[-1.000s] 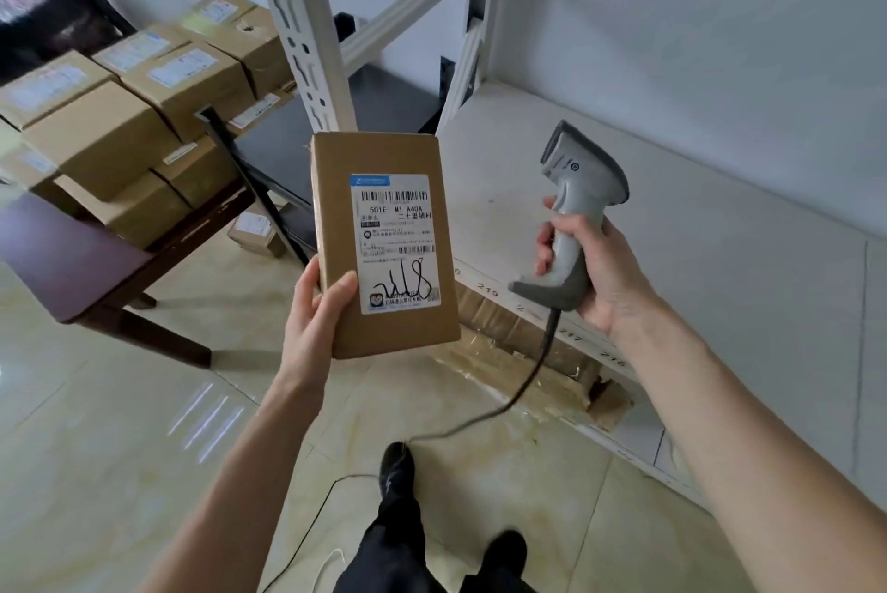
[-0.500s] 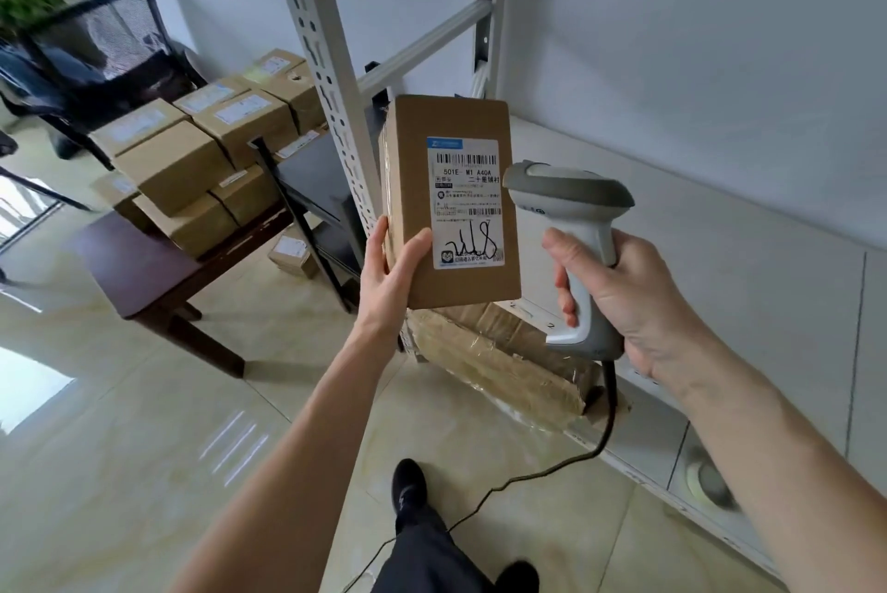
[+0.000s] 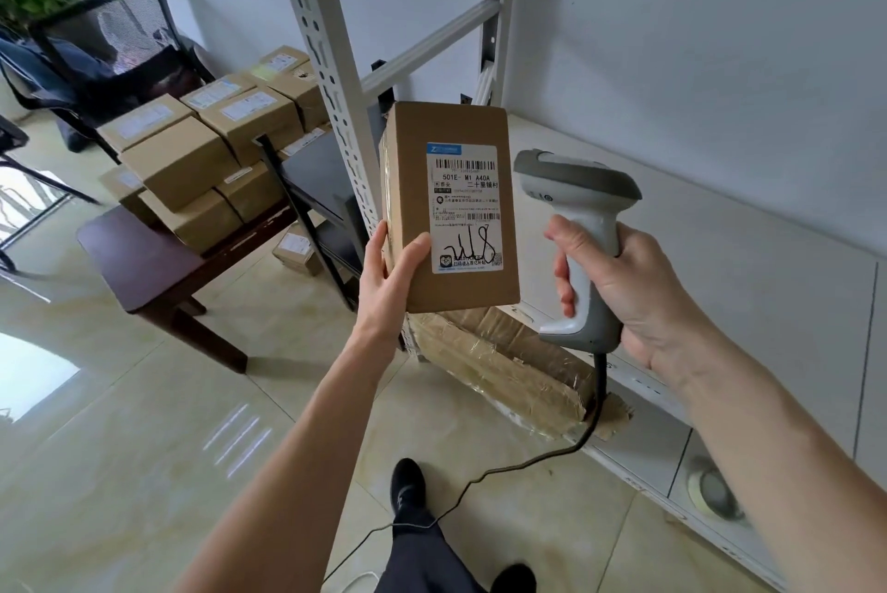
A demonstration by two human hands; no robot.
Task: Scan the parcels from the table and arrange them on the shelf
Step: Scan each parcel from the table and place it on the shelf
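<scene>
My left hand (image 3: 389, 280) grips a brown cardboard parcel (image 3: 451, 203) by its lower left corner and holds it upright, with its white barcode label facing me. My right hand (image 3: 619, 285) holds a grey and white handheld scanner (image 3: 578, 208) by the handle, just right of the parcel, its head turned toward the label. Several more brown parcels (image 3: 206, 155) are stacked on the dark wooden table (image 3: 144, 266) at the left. The white shelf board (image 3: 720, 256) stretches along the right behind the scanner.
A grey perforated shelf upright (image 3: 326, 64) stands behind the parcel. A taped flat cardboard bundle (image 3: 504, 371) lies under the shelf. The scanner cable (image 3: 528, 463) trails across the tiled floor past my feet. A mesh chair (image 3: 110, 40) stands at the back left.
The parcel and the scanner have come close together, and the scanner's head has turned toward the label. My view has shifted left and up, so the table now sits farther back.
</scene>
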